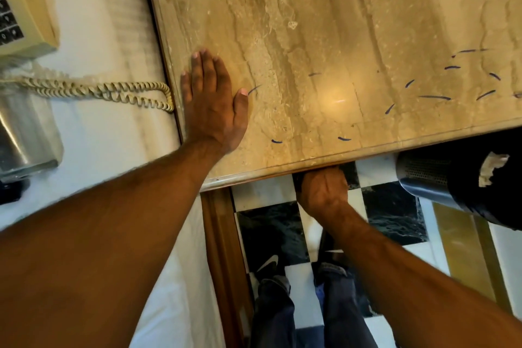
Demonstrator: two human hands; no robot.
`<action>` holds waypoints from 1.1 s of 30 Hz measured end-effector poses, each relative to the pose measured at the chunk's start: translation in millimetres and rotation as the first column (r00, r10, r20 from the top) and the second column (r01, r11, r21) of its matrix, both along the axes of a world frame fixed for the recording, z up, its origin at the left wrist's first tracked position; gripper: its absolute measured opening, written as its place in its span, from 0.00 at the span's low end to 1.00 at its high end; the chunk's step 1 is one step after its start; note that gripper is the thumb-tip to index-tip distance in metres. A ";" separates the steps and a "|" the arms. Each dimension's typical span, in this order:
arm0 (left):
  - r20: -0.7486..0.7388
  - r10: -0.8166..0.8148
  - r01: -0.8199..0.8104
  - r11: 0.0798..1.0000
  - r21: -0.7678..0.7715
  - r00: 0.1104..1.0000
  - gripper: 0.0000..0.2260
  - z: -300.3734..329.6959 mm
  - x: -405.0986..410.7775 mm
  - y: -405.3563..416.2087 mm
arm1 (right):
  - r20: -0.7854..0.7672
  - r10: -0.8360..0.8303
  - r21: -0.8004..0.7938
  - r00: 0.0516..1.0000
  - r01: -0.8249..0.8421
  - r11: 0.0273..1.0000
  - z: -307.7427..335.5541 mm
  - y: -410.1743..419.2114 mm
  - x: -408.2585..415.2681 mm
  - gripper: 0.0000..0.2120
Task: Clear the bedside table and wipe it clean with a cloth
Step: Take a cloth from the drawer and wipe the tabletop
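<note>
The bench (pixel 324 37) was a slab of beige veined stone, and it carried nothing on top except some short blue pen-like marks (pixel 435 97), mostly close to its right edge and some along its front edge. The left hand (pixel 214 104) lay flat on the bench near the left edge, palm down, with the fingers (pixel 203 70) stretched out straight and close together and the thumb a little apart; it held nothing. The right hand (pixel 323 192) was lower, just under the front edge of the bench, with its back turned up. Its fingers went out of sight under the stone rim, so I cannot tell if they were curled or what they touched.

No cloth could be seen in either hand or on the bench.

To the left of the bench was the bed (pixel 107 45) with a white cover. On the bed stood a cream telephone (pixel 19 8), and its coiled cord (pixel 107 92) ran over the sheet to the gap beside the bench's left edge. A metal box (pixel 25 133) lay on the bed below the telephone. On the black-and-white tiled floor (pixel 271 223), under the front right corner of the bench, lay a dark perforated bin (pixel 440 181) with some crumpled paper (pixel 493 167) in it.
</note>
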State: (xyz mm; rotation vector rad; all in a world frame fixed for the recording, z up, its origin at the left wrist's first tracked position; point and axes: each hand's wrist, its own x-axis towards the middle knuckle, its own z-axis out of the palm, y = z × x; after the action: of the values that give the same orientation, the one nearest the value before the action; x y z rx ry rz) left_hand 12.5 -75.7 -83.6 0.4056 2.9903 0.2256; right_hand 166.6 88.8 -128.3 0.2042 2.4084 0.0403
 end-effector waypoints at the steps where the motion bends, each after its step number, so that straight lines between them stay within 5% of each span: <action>1: -0.001 0.000 0.000 1.000 -0.001 1.000 0.33 -0.3 -0.3 0.4 | -0.005 0.021 -0.030 1.000 -0.021 0.999 0.1 2.9 -0.7 0.08; 11: -0.001 0.003 -0.003 1.000 -0.015 1.000 0.33 1.0 0.3 0.7 | 0.041 -0.052 -0.160 0.998 0.058 0.985 4.1 8.6 65.3 0.13; 19: -0.010 0.008 -0.008 1.000 -0.012 1.000 0.33 1.8 1.1 1.0 | 0.115 -0.307 -0.232 0.945 0.326 0.916 14.2 1.0 142.7 0.14; 24: -0.019 0.007 -0.007 1.000 -0.016 1.000 0.33 0.9 1.2 0.2 | 0.103 -0.265 -0.198 0.959 0.280 0.939 55.0 -9.0 128.1 0.18; 26: -0.022 0.005 -0.005 1.000 -0.021 1.000 0.33 -1.0 0.9 0.7 | -0.045 -0.485 -0.296 0.873 0.452 0.841 70.9 -2.4 108.5 0.25; 28: -0.019 0.006 -0.006 1.000 -0.025 1.000 0.33 -1.8 0.2 1.1 | -0.146 -0.695 -0.426 0.704 0.589 0.686 63.5 12.6 83.6 0.20; 29: -0.018 0.007 -0.008 1.000 -0.025 1.000 0.33 -1.9 -0.1 0.5 | -0.105 -0.771 -0.430 0.628 0.670 0.605 52.5 21.2 67.7 0.18; 31: -0.024 0.004 -0.005 1.000 -0.024 1.000 0.33 -2.0 -0.7 0.5 | 0.092 -0.893 -0.335 0.440 0.858 0.388 27.1 35.8 35.4 0.35; 33: -0.032 0.003 -0.004 1.000 -0.027 0.999 0.33 -2.2 -0.7 -0.5 | 0.188 -0.929 -0.195 0.318 0.939 0.282 3.5 38.1 18.9 0.49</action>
State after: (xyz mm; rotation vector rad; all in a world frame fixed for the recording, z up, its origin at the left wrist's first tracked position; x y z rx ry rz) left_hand 11.8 -76.2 -85.8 0.4055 3.0219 0.1807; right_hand 185.5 126.9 -124.8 1.4675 1.8263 -0.8386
